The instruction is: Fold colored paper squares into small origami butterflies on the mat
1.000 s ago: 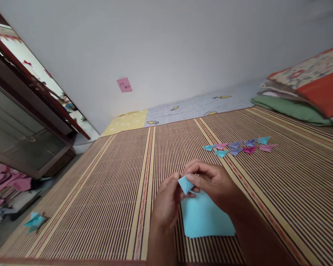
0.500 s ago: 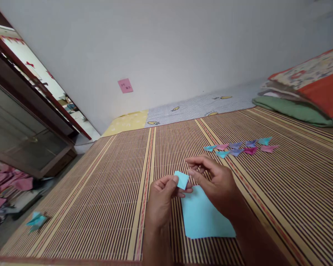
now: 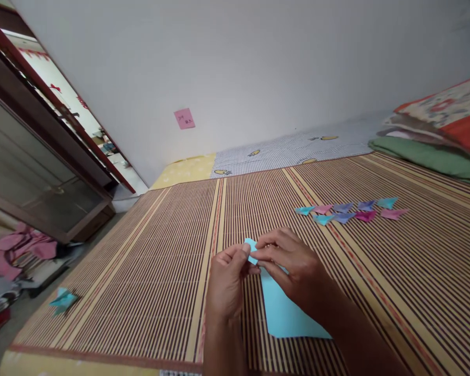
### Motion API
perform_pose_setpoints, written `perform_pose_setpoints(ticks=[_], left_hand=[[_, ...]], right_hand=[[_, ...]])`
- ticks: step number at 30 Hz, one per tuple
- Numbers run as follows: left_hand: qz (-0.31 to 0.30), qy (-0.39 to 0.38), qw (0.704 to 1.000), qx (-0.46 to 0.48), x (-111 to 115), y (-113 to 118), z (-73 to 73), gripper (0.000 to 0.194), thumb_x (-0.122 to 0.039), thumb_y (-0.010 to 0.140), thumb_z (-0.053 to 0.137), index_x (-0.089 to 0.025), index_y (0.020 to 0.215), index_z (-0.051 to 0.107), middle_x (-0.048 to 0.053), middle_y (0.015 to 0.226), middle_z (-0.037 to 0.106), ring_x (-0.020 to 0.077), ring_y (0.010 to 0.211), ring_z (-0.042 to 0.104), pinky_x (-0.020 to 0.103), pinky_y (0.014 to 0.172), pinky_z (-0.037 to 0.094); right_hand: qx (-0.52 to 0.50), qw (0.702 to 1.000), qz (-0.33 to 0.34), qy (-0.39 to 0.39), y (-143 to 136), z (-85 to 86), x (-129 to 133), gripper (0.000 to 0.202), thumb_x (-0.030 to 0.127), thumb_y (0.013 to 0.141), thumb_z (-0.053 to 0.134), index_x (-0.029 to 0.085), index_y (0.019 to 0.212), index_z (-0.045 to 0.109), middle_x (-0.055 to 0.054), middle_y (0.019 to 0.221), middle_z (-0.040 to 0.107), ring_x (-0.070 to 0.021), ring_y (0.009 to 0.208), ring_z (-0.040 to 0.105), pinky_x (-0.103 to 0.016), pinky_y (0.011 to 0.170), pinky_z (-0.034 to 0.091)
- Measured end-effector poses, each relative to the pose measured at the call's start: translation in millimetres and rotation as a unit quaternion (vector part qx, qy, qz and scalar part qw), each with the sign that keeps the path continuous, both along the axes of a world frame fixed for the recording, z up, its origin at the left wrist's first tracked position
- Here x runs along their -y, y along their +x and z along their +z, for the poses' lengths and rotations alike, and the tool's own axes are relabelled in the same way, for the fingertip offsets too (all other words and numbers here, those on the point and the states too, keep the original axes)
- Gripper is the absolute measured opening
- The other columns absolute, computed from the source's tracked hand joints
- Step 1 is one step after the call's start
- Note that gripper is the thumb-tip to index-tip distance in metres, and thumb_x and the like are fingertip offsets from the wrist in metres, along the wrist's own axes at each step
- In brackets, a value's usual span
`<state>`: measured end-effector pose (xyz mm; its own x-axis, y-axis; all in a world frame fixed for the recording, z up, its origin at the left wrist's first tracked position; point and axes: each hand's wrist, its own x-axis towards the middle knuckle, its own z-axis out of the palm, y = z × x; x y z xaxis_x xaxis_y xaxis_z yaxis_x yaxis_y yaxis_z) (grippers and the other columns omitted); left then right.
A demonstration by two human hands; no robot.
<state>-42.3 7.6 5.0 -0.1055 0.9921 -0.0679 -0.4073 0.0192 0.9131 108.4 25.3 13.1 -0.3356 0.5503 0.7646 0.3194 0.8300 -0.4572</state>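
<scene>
A small folded piece of light-blue paper is held up above the mat, pinched between the thumb and fingers of my left hand. My right hand has its fingertips on the right side of the same folded paper and covers part of it. Below my hands lies a larger light-blue sheet of paper, partly hidden by my right hand and forearm. Beyond my right hand, several small folded paper shapes in blue, purple and pink, among them a magenta one, lie in two rows.
A striped bamboo mat covers the bed. Near its left edge sits a teal folded paper piece. Folded bedding is stacked at the right. A pink note is on the wall, and a glass-paned door stands at the left.
My right hand has moved left and closed its fingers onto the folded paper, which my left hand keeps holding. The whole view has shifted slightly.
</scene>
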Motion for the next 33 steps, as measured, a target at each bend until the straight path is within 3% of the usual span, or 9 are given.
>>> perform_pose_setpoints(ticks=[5,11,23,30,33], left_hand=[[0.011,0.02,1.0,-0.014,2.0,-2.3,2.9,0.026,-0.038,0.08,0.081,-0.013,0.076,0.075,0.001,0.063,0.067,0.0093,0.054,0.059,0.019,0.055,0.047],[-0.012,0.064,0.995,-0.08,3.3,1.9,2.6,0.025,-0.038,0.087,0.073,-0.014,0.083,0.079,0.007,0.075,0.075,0.0151,0.064,0.064,0.026,0.064,0.05],[-0.001,0.093,0.981,-0.169,10.7,11.5,15.7,0.023,-0.034,0.088,0.071,-0.016,0.079,0.081,0.003,0.067,0.07,0.0136,0.064,0.058,0.023,0.064,0.048],[0.002,0.037,0.999,-0.004,2.6,7.4,7.2,0.02,-0.034,0.077,0.082,-0.014,0.075,0.078,0.001,0.065,0.069,0.0103,0.057,0.059,0.019,0.056,0.049],[-0.011,0.029,0.999,0.041,2.3,7.3,9.0,0.023,-0.034,0.072,0.086,-0.013,0.071,0.077,0.0,0.059,0.066,0.0089,0.052,0.057,0.018,0.054,0.05]], right_hand=[[-0.024,0.998,0.041,-0.044,1.9,0.4,1.1,0.026,0.006,0.094,0.051,0.023,0.094,0.071,-0.007,0.101,0.07,-0.022,0.097,0.066,-0.038,0.084,0.055],[-0.102,0.986,-0.028,-0.126,4.3,5.1,3.3,0.013,0.016,0.096,0.059,0.023,0.094,0.071,-0.004,0.09,0.071,-0.021,0.087,0.069,-0.035,0.076,0.055],[-0.088,0.989,-0.04,-0.109,5.5,6.3,3.6,0.013,0.012,0.093,0.062,0.02,0.086,0.069,-0.003,0.082,0.067,-0.0197,0.08,0.065,-0.034,0.071,0.051],[-0.058,0.994,0.039,-0.088,1.8,2.0,5.0,0.036,-0.002,0.086,0.054,0.022,0.107,0.071,-0.005,0.098,0.063,-0.0192,0.093,0.063,-0.033,0.079,0.053],[-0.046,0.995,0.039,-0.08,-0.1,-1.5,4.0,0.035,-0.001,0.087,0.057,0.022,0.108,0.072,-0.005,0.099,0.061,-0.0197,0.094,0.061,-0.033,0.078,0.052]])
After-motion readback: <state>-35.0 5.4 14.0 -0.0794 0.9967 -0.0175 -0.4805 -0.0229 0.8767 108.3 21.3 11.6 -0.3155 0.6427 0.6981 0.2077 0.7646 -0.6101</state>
